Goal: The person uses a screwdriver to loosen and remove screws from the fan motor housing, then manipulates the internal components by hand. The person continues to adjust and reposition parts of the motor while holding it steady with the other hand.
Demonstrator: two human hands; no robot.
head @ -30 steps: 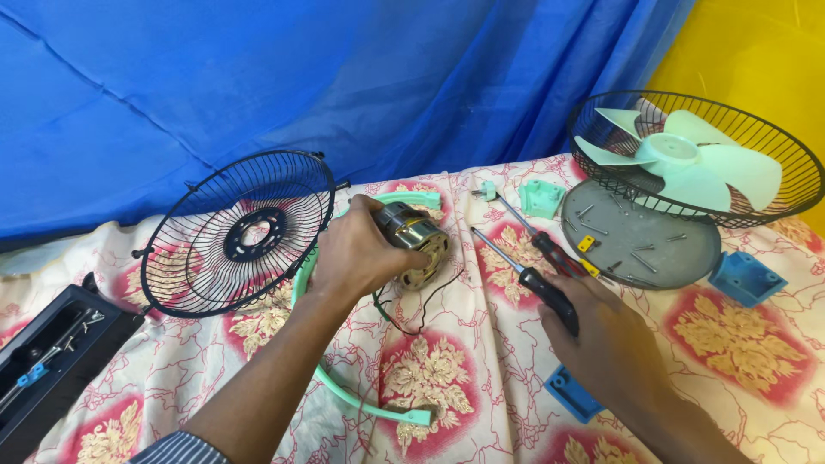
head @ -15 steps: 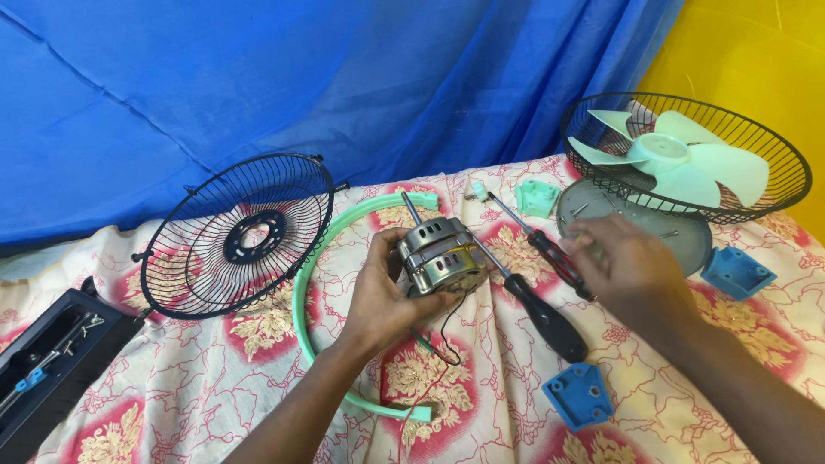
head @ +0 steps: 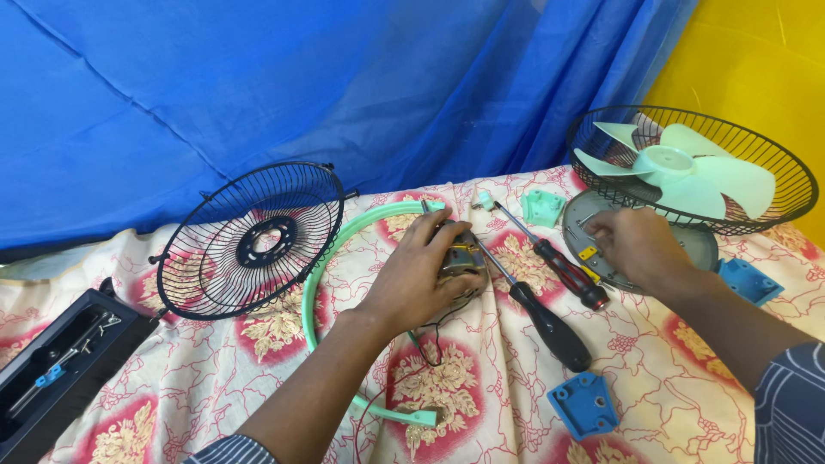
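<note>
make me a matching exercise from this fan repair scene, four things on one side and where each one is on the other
Things:
1. fan motor
2. pale green fan blade
3. black wire grille
4. blue square plastic piece

Places:
A. propped against the blue curtain at the left
B. lying flat on the cloth, near the bottom edge
C. under the left hand
D. inside the wire cage at the far right

Pairs: 1-C, 2-D, 3-A, 4-B
</note>
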